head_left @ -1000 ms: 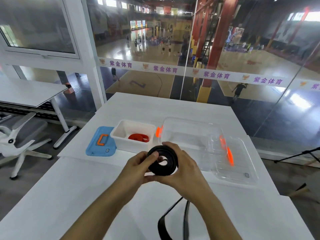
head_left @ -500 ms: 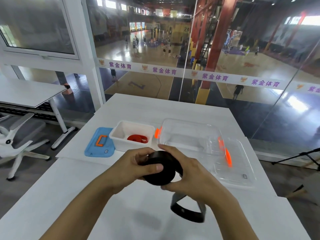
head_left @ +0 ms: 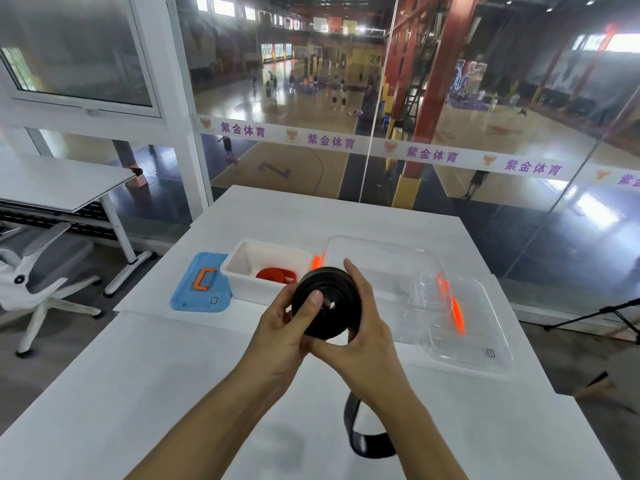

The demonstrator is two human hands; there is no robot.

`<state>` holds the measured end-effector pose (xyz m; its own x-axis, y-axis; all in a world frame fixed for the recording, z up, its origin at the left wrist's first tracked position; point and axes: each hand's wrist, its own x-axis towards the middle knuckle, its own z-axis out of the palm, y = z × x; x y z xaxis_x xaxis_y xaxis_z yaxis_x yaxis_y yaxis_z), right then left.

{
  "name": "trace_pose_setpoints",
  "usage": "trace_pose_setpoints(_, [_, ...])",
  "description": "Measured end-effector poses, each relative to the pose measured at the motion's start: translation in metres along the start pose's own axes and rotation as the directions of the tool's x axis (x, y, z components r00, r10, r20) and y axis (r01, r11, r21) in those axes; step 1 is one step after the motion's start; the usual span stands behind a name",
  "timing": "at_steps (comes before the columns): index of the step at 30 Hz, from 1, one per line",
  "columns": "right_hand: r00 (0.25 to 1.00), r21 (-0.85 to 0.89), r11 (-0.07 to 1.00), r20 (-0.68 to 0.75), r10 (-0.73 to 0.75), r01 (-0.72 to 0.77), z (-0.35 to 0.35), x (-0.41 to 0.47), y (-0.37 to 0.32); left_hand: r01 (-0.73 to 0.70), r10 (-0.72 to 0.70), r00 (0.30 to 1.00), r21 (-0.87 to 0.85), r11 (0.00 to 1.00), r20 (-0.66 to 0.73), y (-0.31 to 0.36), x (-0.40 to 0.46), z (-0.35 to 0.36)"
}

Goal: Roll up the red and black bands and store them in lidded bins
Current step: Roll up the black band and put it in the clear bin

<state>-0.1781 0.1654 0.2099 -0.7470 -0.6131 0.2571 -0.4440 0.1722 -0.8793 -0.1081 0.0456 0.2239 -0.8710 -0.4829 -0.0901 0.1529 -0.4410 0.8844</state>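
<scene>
The right hand (head_left: pixel 360 337) hides part of the black band (head_left: pixel 327 303) (loose tail blurred).

Both hands, left hand (head_left: pixel 277 334) and right hand (head_left: pixel 360 337), grip the coiled black band (head_left: pixel 327 301) above the white table (head_left: pixel 173 393).

Black band (head_left: pixel 327 301), centre of frame: matt, rubbery-looking strip, wound in smooth layers; loose tail at lower centre has a faint sheen.
Red band (head_left: pixel 276 274), inside the white bin: smooth, rubbery, slightly glossy.
White bin (head_left: pixel 239 268), left of centre: opaque plastic, smooth satin finish.
Blue lid (head_left: pixel 201 289), far left of the bins: matt plastic with an orange plastic handle.
Clear bin (head_left: pixel 388 261) and clear lid (head_left: pixel 485 327), right of centre: transparent glossy plastic with bright orange plastic clips.
Worktop (head_left: pixel 145 375): white, smooth, matt.
Glass wall (head_left: pixel 450 98), upper frame: glossy, reflective.
</scene>
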Motion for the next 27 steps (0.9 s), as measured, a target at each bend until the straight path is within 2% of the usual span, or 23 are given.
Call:
trace_pose_setpoints(2, [1.0, -0.02, 1.0, 0.01, -0.006, 0.006, -0.003, 0.0, 0.001, 0.015, -0.017, 1.0, 0.088, 0.996, 0.016, 0.0, -0.002, -0.002])
trace_pose_setpoints(6, [0.989, -0.092, 0.996, 0.151, -0.003, 0.017, -0.024, 0.003, -0.001, 0.061, -0.082, 0.994, 0.253, 0.965, 0.075, 0.006, -0.003, -0.013])
trace_pose_setpoints(9, [0.958, -0.179, 0.983, 0.287, 0.026, 0.027, -0.04, 0.007, 0.0, 0.004, -0.073, 0.984, 0.387, 0.922, 0.164, 0.019, 0.002, -0.022])
trace_pose_setpoints(13, [0.902, -0.298, 0.953, 0.424, 0.082, 0.053, -0.042, 0.007, -0.004, -0.092, -0.178, 0.93, 0.671, 0.736, 0.322, 0.041, 0.008, -0.025])
trace_pose_setpoints(15, [0.893, -0.324, 0.944, 0.442, 0.088, 0.067, -0.04, 0.005, -0.009, -0.126, -0.178, 0.925, 0.712, 0.691, 0.336, 0.044, 0.008, -0.025])
trace_pose_setpoints(17, [0.894, -0.318, 0.946, 0.439, 0.088, 0.063, -0.041, 0.005, -0.012, -0.168, -0.119, 0.933, 0.704, 0.69, 0.34, 0.043, 0.008, -0.025])
trace_pose_setpoints(19, [0.9, -0.291, 0.955, 0.429, 0.076, 0.058, -0.045, 0.006, -0.014, -0.193, -0.043, 0.942, 0.639, 0.745, 0.334, 0.038, 0.007, -0.026])
trace_pose_setpoints(22, [0.915, -0.226, 0.974, 0.398, 0.063, 0.031, -0.051, 0.007, -0.018, -0.137, 0.03, 0.974, 0.474, 0.87, 0.226, 0.033, 0.006, -0.027])
trace_pose_setpoints(27, [0.962, -0.114, 0.993, 0.271, 0.035, -0.004, -0.036, 0.008, -0.012, -0.077, 0.068, 0.997, 0.227, 0.971, 0.046, 0.024, 0.007, -0.018])
